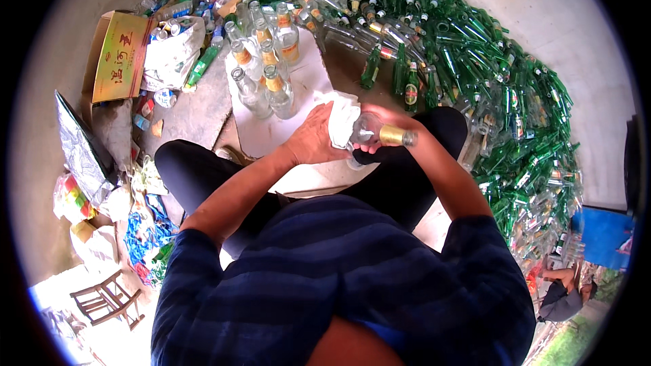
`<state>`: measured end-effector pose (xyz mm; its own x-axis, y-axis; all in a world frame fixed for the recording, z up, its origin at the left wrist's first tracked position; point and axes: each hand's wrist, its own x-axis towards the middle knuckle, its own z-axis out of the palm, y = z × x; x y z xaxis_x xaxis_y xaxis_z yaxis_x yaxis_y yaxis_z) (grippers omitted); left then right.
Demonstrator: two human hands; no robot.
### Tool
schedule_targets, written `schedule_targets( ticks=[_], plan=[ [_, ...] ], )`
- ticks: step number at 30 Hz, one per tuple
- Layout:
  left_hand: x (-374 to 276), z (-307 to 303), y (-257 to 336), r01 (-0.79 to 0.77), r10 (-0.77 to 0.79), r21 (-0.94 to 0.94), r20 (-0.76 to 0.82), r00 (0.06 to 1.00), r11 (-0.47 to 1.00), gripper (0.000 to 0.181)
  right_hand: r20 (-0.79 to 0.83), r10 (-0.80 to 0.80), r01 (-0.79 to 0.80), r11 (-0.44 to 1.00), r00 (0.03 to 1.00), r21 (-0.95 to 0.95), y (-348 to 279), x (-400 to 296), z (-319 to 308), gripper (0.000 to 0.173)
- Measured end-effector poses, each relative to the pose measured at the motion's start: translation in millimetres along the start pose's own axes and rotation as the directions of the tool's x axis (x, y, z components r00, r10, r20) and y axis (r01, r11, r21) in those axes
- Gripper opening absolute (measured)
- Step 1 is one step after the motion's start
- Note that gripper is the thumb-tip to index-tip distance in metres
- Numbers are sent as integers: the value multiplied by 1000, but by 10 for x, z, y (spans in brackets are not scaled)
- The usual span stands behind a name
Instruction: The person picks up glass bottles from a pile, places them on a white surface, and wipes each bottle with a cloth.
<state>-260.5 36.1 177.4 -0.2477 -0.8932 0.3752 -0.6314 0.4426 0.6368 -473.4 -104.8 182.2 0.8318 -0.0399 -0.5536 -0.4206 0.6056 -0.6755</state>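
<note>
Between my hands, in front of my lap, is a clear glass bottle (367,129) with a gold neck wrap, lying tilted with its mouth to the right. My left hand (318,134) presses a white cloth (344,118) around the bottle's base end. Behind and under the bottle's body, my right hand (384,122) supports it, with some fingertips showing below the glass. Ahead and to the left, several clear glass bottles (277,92) stand upright in a group on a white board (310,73); most have gold or orange neck labels.
A large heap of green and clear glass bottles (457,51) curves from ahead round to the right. At left are a yellow cardboard box (120,58), a white bag of cans (175,56) and blue strapping (147,229). A wooden chair (108,299) and a seated person (562,297) are farther off.
</note>
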Motion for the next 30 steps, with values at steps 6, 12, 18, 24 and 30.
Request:
schedule_targets(
  ticks=[6, 12, 18, 24, 30],
  plan=[
    [157, -125, 175, 170, -164, -186, 49, 985, 968, 68, -167, 12, -34, 991, 986, -129, -151, 11, -51, 43],
    [3, -38, -57, 467, -385, -685, 284, 878, 559, 63, -315, -564, 549, 823, 763, -144, -295, -194, -201, 57],
    [105, -159, -89, 603, -283, -651, 537, 795, 460, 72, 20, -724, 711, 681, 689, 175, -506, -4, 255, 67],
    [199, -99, -56, 542, -395, -585, 372, 840, 603, 75, -326, -687, 749, 653, 649, 113, -492, 364, 424, 10],
    [527, 318, -48, 543, -512, 189, -192, 837, 818, 51, -632, -636, 819, 574, 442, -5, -370, 757, 436, 18]
  ],
)
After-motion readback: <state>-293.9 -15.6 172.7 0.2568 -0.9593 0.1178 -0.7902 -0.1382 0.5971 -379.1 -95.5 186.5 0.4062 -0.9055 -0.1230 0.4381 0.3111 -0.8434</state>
